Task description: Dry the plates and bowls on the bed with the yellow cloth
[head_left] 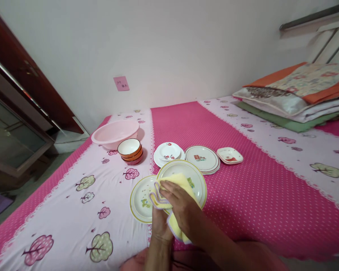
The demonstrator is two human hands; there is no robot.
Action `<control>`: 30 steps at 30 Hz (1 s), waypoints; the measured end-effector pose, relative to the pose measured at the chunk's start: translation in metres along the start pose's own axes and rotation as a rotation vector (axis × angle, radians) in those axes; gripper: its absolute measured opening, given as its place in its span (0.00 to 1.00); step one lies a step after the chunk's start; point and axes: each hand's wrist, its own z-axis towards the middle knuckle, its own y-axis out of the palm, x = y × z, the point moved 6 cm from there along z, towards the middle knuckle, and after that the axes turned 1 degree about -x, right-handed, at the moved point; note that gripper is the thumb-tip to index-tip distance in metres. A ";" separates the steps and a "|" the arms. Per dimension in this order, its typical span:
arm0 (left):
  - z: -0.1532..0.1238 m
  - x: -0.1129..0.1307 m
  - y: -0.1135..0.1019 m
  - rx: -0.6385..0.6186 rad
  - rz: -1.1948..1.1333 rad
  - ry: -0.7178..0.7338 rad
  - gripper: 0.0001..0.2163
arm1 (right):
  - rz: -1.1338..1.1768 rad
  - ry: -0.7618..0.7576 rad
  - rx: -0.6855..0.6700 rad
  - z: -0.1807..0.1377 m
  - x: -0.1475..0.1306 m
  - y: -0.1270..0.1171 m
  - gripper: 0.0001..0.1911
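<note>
A white plate with a yellow rim and a green print (196,178) is held tilted up in front of me. My left hand (160,224) grips its near edge from below, the fingers mostly hidden by the cloth and plate. With my right hand (183,205) I press a yellow cloth with a purple edge (182,180) against the plate's face. A matching plate (139,199) lies on the bed just left of it, partly covered.
Beyond the hands stand small flowered plates (169,151), oval plates (202,159) and square dishes (230,155). Stacked bowls (130,148) sit beside a pink basin (115,133) at left. Folded bedding (296,94) lies at far right on the pink-patterned bedsheet (260,203).
</note>
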 end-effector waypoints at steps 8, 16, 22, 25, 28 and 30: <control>-0.002 -0.025 0.028 -0.252 0.001 -0.054 0.25 | -0.229 0.044 0.116 0.000 0.048 -0.021 0.25; 0.003 -0.010 0.012 -0.226 0.003 -0.032 0.28 | -0.368 0.286 0.071 -0.012 0.090 -0.028 0.31; 0.008 -0.002 -0.003 -0.152 -0.044 0.009 0.30 | -0.284 0.255 0.007 -0.015 0.096 -0.027 0.27; 0.010 0.005 -0.007 -0.139 -0.050 0.041 0.31 | -0.245 0.212 -0.044 -0.018 0.083 -0.024 0.21; 0.011 0.011 -0.008 -0.142 -0.033 0.061 0.33 | -0.199 0.156 -0.117 -0.022 0.061 -0.022 0.16; 0.010 0.015 -0.008 -0.131 -0.023 0.086 0.33 | -0.173 0.125 -0.156 -0.023 0.044 -0.023 0.16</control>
